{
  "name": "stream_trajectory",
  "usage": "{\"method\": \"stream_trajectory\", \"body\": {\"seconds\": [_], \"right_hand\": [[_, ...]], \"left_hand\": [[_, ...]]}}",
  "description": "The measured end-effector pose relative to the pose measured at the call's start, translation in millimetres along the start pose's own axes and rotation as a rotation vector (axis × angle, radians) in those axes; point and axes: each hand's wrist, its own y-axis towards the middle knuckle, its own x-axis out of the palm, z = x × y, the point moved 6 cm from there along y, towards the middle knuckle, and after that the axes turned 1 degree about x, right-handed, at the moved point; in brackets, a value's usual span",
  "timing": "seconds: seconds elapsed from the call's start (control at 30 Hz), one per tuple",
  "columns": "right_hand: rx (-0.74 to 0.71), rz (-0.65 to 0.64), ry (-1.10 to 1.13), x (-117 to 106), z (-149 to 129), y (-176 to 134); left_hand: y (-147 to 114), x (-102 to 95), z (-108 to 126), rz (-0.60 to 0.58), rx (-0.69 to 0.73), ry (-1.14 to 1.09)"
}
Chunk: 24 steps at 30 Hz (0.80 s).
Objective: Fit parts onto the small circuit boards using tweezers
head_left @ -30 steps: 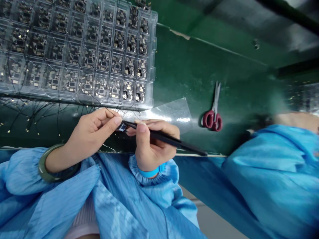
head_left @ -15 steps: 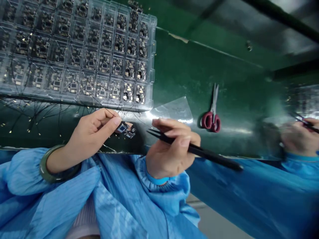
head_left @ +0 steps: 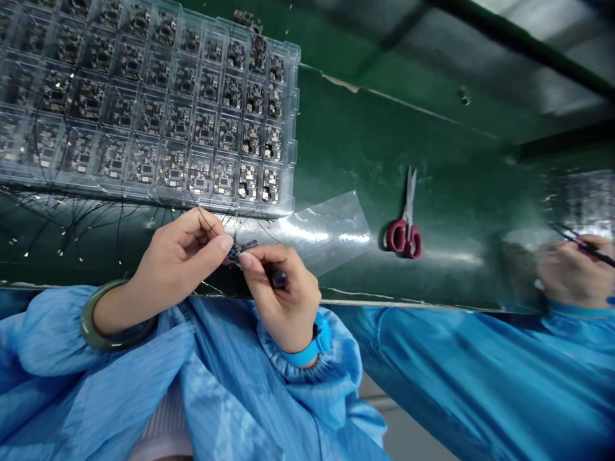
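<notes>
A small dark circuit board (head_left: pixel 248 246) is held up between my two hands, close to the bench's front edge. My left hand (head_left: pixel 180 262) pinches its left end between thumb and fingers. On its right end, my right hand (head_left: pixel 283 291) is closed with thumb and forefinger. The black tweezers (head_left: pixel 278 278) stay tucked in that same hand, with just one dark end showing; their tips are hidden. Thin black cables run close to the board, but whether one is attached to it I cannot tell.
A clear compartment tray (head_left: pixel 286 186) full of circuit boards fills the upper left. Loose black cables (head_left: pixel 91 221) lie before it. A clear plastic sheet (head_left: pixel 331 224) and red-handled scissors (head_left: pixel 407 221) are to the right. Far right, a co-worker's hand (head_left: pixel 576 269) holds tweezers.
My right hand has moved left to the board and now grips its end. The tweezers have swung back into the palm from pointing left. The board has turned in the grip.
</notes>
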Motion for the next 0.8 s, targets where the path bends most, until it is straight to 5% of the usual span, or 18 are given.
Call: {"method": "stream_trajectory", "body": {"seconds": [0.2,0.47,0.8], "right_hand": [[-0.043,-0.032,0.023,-5,-4,1],[-0.042,-0.149,0.079,-23,2,1],[-0.032,-0.131,0.109,-18,2,0]], "left_hand": [[-3,1.3,5,-0.014,0.124,-0.07],[-9,16.3,-1,-0.289,0.025,-0.013],[-8,13.6,-7,-0.185,0.067,-0.187]]}}
